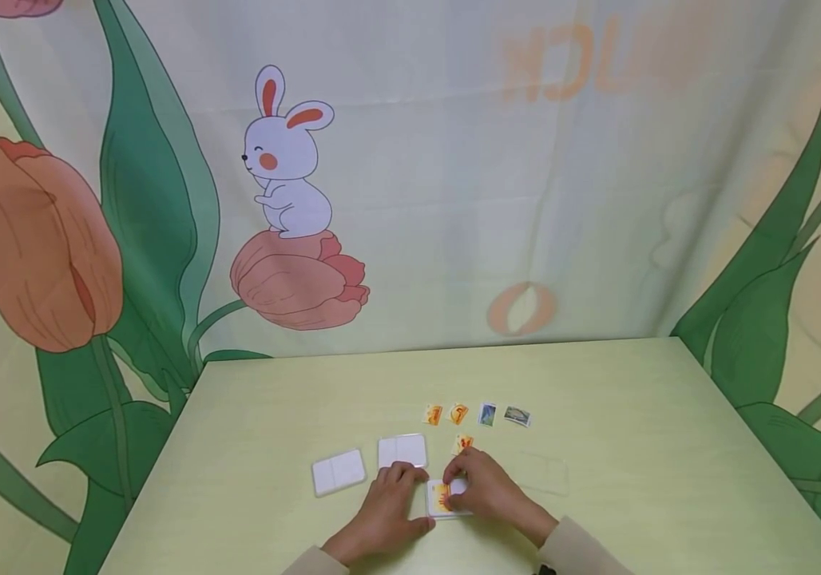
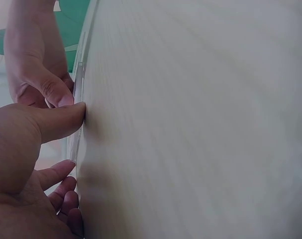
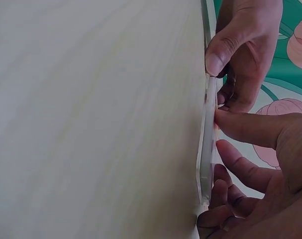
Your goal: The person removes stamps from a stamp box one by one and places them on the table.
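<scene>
A flat white rectangular case lies near the front of the table between both hands. My left hand holds its left end, with the thumb at the near corner and the fingers at the far one. On the case's left part lies a small orange-and-yellow picture card. My right hand pinches this card at its right side between thumb and index finger, against the case's top. In the right wrist view the case's edge shows side-on under the right fingertips. The palm sides are partly hidden in the head view.
Two more white cases lie to the left. Beyond the hands are several small picture cards: orange ones, a blue-green one and a grey one. A clear, thin plastic cover lies right of the right hand.
</scene>
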